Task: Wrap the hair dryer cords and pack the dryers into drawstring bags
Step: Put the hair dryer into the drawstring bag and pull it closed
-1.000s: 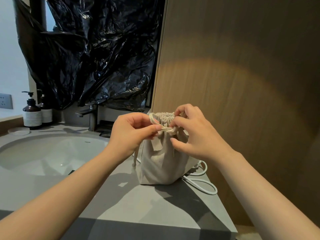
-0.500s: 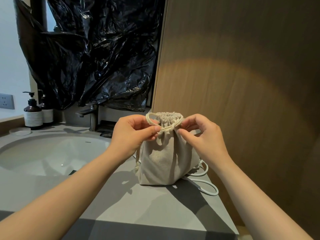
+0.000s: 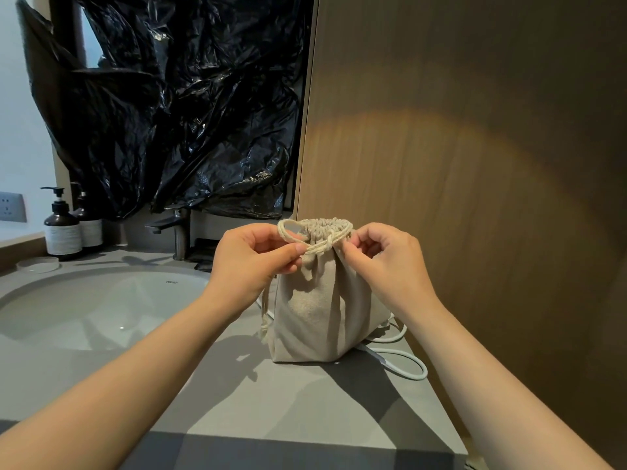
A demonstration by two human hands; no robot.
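1. Your left hand (image 3: 252, 262) pinches the drawstring (image 3: 319, 240) loop, left of the knot.
2. The drawstring bag (image 3: 319, 307) stands upright on the desk (image 3: 237, 401), neck cinched, between both hands.
3. Your right hand (image 3: 383, 262) pinches the drawstring's right end. Both hands are equally near, so pull outward along its left-right axis.

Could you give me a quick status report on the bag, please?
Left hand and right hand pinch the drawstring. Bag cinched, upright on counter. White cord loose beside it.
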